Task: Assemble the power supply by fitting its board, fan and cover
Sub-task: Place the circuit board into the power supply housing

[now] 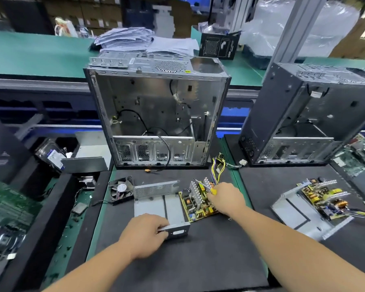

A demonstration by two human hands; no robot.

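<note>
On the black mat (198, 249) of the bench, an open computer case (156, 114) is standing upright at the far edge, a second case (303, 114) sitting to its right; both are lying outside the work in hand.

Nearer, the power supply housing (156, 204) is lying open side up, mesh wall facing away, probably so the board can drop straight in. The board (195, 204) is resting tilted against the housing's right edge, partly outside it, its wire bundle (218, 169) trailing toward the case. Not yet seated, by my judgement.

The fan (121, 189) is waiting just left of the housing, apart from it, cable loose. No cover identifiable with certainty. A second housing and board (312, 205) are lying well apart on the right.

Left hand (144, 234): forearm is reaching in from below, fingers curling round the housing's near wall, gripping it, likely steadying the shell against sliding.

Right hand (226, 199): arm is extending diagonally from lower right, fingertips bunching together on the board's right side beside a yellow component; it appears to be pinching the board there, though the exact contact is hidden under the hand. Likely guiding the board leftward into the shell.
</note>
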